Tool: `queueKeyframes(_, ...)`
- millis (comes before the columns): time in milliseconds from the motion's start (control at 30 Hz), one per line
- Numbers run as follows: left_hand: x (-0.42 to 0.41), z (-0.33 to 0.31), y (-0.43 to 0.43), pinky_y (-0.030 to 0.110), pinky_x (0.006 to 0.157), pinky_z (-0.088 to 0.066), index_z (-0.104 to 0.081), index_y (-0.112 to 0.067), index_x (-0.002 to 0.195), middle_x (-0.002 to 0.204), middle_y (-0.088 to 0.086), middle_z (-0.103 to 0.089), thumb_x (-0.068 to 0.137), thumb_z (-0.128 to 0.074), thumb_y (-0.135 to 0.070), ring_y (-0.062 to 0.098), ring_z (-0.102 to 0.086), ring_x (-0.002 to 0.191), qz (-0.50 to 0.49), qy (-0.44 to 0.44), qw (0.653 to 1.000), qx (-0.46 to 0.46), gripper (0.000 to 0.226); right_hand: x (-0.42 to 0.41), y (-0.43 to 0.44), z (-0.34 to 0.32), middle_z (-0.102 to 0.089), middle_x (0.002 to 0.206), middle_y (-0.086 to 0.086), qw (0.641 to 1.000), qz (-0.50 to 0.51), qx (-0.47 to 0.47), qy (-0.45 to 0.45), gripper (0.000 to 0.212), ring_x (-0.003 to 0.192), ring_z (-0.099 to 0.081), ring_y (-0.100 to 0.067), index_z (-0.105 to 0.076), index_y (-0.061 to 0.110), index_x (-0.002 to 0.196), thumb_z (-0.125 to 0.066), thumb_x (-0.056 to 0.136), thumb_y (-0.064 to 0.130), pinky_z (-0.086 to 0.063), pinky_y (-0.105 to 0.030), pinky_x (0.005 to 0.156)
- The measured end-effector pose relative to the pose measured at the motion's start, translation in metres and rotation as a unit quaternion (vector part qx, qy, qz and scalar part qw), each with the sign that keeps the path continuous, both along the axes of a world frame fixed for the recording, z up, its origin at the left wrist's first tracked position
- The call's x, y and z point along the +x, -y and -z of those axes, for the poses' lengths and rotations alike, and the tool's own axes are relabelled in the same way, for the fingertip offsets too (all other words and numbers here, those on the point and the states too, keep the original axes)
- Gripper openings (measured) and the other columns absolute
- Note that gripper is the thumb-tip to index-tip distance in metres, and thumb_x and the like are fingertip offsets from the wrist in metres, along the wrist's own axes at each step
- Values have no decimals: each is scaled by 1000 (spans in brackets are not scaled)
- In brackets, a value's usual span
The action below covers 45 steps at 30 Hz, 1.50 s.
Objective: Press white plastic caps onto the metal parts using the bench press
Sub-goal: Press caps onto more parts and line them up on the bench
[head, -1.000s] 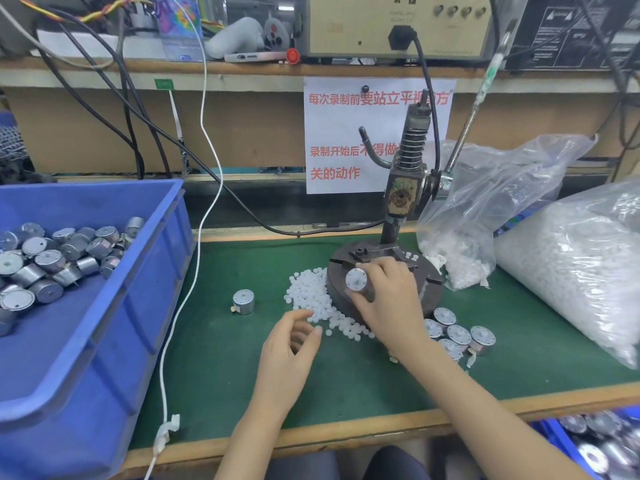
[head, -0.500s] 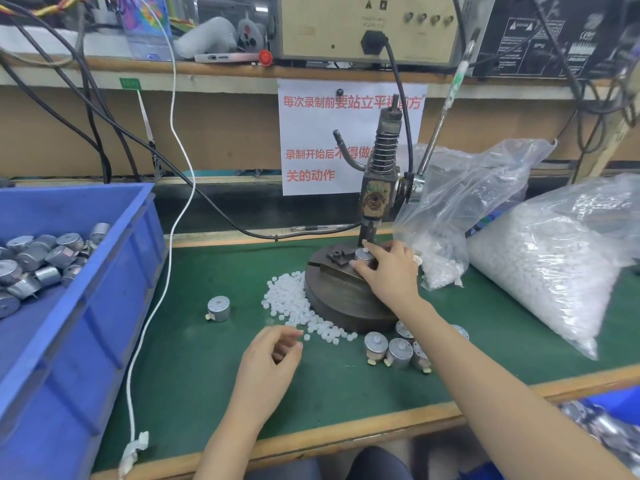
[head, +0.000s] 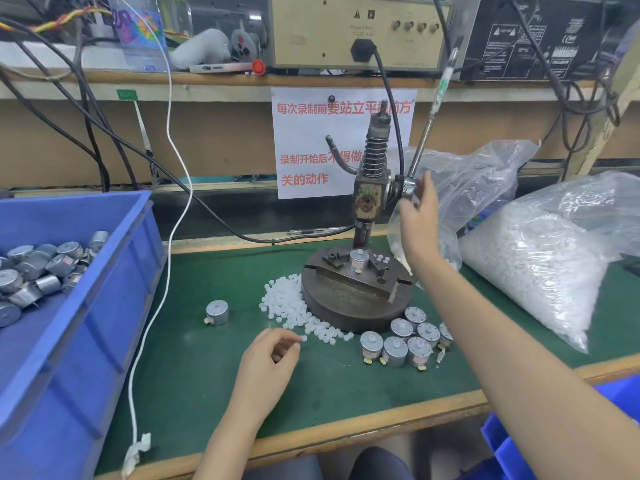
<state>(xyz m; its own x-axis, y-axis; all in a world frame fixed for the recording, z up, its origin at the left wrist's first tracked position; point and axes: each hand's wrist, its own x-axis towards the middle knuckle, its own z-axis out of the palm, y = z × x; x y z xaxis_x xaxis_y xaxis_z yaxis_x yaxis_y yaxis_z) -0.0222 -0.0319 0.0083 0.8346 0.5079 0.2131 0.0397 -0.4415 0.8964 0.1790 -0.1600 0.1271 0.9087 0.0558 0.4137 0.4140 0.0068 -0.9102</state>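
The bench press (head: 369, 199) stands on a round metal base (head: 346, 306) mid-bench. One silver metal part (head: 359, 259) sits upright in the fixture under the ram. My right hand (head: 417, 216) is raised beside the press head, fingers straight, close to the lower end of the lever (head: 429, 129). My left hand (head: 273, 358) hovers over the green mat at the edge of a pile of white caps (head: 291, 306). Its fingers curl toward the thumb, and a cap between them cannot be made out.
Several metal parts (head: 405, 337) stand in front of the base, and a single one (head: 217, 311) sits left of the caps. A blue bin (head: 114, 289) of metal parts is at the left. Bags of white caps (head: 540, 258) lie at the right. A white cable (head: 156, 306) crosses the mat.
My right hand let go of the metal part on the fixture and rose toward the lever. My left hand stayed by the cap pile.
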Motion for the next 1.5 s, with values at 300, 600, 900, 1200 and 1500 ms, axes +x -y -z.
queueKeyframes(300,2,0,-2,7,64,-38,-66,-19,77,82,1,-62,84,-58,1,10,-52,71,-23,-2,1000,-14,23,-3,2,-48,-48,89,5,992,-54,106,-40,33,76,-45,-3,-49,25,108,-45,80,8,-36,-16,64)
queueKeyframes(600,4,1,-2,7,66,-39,-67,-14,80,87,0,-63,85,-58,-1,9,-55,76,-31,-11,999,-2,17,-11,13,-33,-41,72,7,996,-68,55,26,25,55,-43,6,-41,20,73,-48,84,-1,-38,-4,57)
queueKeyframes(900,5,3,-3,7,64,-38,-65,-20,76,82,-4,-61,84,-58,-1,-2,-52,68,-28,-9,999,18,22,-15,14,-21,-50,89,8,993,-84,60,59,23,71,-51,13,-46,22,92,-46,81,2,-42,-6,69)
queueKeyframes(1200,6,6,-5,4,63,-35,-61,-23,74,83,-3,-59,85,-56,-3,-6,-50,68,-23,-29,998,56,24,-23,-9,70,-46,137,-10,969,-9,-241,-58,53,114,-45,-17,-38,8,138,-52,89,22,-33,-28,97)
queueKeyframes(1500,11,15,-5,16,72,-35,-63,-16,97,83,-8,-47,88,-52,-10,13,-48,83,-22,-35,986,164,15,-19,-20,70,-58,120,-8,905,58,-416,65,34,114,-48,-28,-60,15,119,-59,89,31,-35,-38,98)
